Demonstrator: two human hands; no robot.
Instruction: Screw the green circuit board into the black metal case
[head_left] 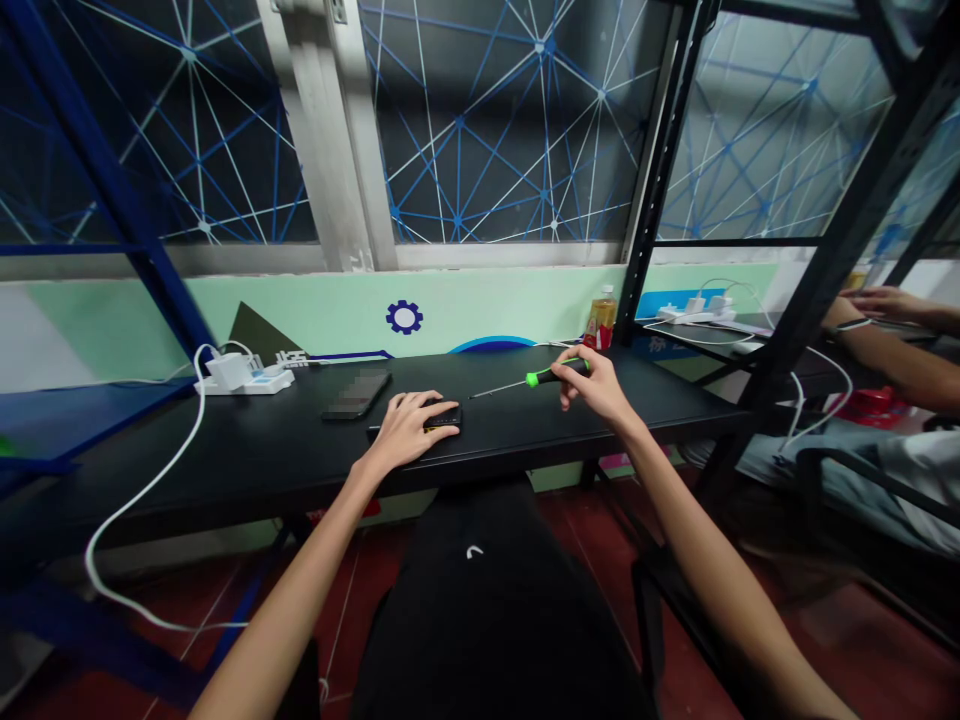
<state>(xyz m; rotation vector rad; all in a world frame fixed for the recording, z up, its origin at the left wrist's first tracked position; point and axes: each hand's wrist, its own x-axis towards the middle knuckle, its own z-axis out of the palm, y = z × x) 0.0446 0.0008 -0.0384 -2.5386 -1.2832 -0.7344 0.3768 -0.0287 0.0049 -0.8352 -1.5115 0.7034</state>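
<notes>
My right hand is closed around the black and green handle of a thin screwdriver, held above the black table with its shaft pointing left. My left hand lies with fingers spread flat on a small dark device near the table's front edge. A dark phone lies flat just left of that hand.
A white power strip with a white cable sits at the back left. A drink bottle stands at the back right. Black shelf posts rise to the right, where another person's arm rests on a neighbouring table.
</notes>
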